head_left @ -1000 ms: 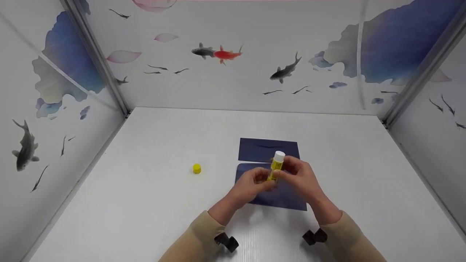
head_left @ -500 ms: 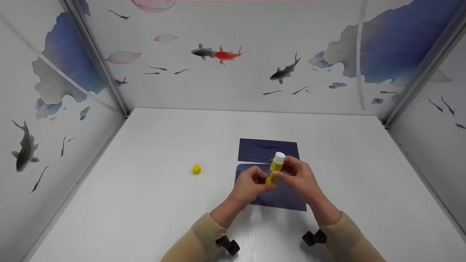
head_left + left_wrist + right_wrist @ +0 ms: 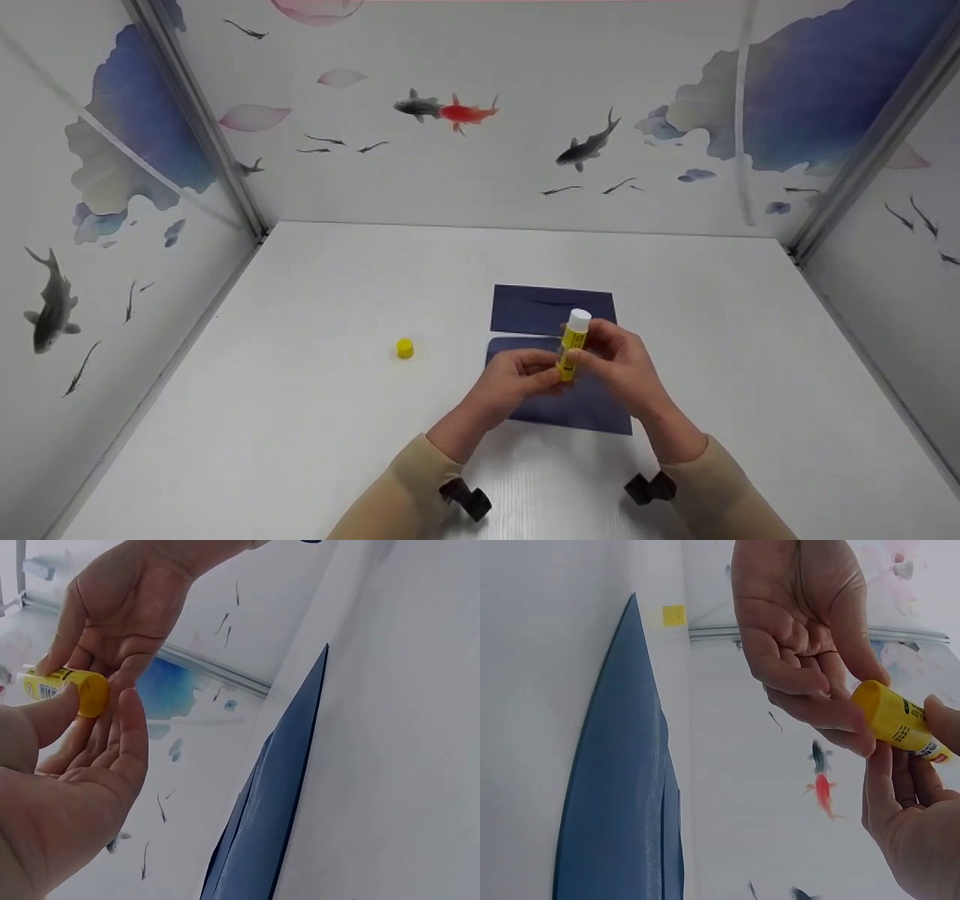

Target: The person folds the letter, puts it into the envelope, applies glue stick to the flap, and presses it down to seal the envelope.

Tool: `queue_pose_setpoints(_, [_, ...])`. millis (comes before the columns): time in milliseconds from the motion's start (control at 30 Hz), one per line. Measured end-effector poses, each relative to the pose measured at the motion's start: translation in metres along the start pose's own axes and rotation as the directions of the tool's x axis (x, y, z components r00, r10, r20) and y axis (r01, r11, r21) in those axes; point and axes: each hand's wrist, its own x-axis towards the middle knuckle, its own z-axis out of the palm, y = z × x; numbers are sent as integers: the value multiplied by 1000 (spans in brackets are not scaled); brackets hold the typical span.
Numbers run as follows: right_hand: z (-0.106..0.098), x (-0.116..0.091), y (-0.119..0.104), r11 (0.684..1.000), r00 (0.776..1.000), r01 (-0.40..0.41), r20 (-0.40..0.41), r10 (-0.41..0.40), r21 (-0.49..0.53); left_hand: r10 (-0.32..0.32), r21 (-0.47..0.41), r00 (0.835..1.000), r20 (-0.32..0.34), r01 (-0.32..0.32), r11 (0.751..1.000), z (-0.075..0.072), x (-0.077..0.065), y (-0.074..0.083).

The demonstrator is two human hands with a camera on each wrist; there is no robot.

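Note:
A yellow glue stick (image 3: 572, 349) with a white end stands upright, slightly tilted, between the two hands. My right hand (image 3: 619, 364) grips its barrel between thumb and fingers. My left hand (image 3: 521, 379) pinches its yellow lower end, also seen in the right wrist view, where the thumb and fingertips of the left hand (image 3: 806, 630) meet the glue stick's base (image 3: 868, 701). Below the hands lies a dark blue sheet (image 3: 574, 412) with a rounded corner, partly hidden by them. Behind it is a smaller dark blue rectangular piece (image 3: 521, 307) with a crease or slit.
A small yellow cap (image 3: 405, 348) stands on the white table (image 3: 330, 420), left of the blue pieces. White panels printed with fish (image 3: 465, 112) close in the table at the back and both sides.
The left fingers shift and turn about the base of the glue stick. The stick dips slightly, then rises a little to the right. The right hand keeps its grip; the cap and blue pieces stay put.

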Motion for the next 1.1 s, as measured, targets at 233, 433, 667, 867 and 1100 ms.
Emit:
queue_pose_setpoints(233, [4,-1,-1,1000,1000,-12,-19,12,-15,-15,67,982,-187,28,997,8,-3,0])
queue_pose_setpoints(433, [8,-2,2,1000,999,-12,-33,12,-18,67,163,964,-257,-25,986,17,-7,2])
queue_pose_setpoints(667, [10,-1,3,999,999,-16,-36,15,-32,131,261,948,-289,-53,964,23,-11,2])
queue_pose_setpoints(867, [9,0,4,999,998,-32,-50,30,-38,145,360,959,-242,-50,932,21,-12,6])
queue_pose_setpoints(1100, [-2,4,5,998,988,-64,-142,63,-1,-105,820,986,-131,167,548,21,-18,19])
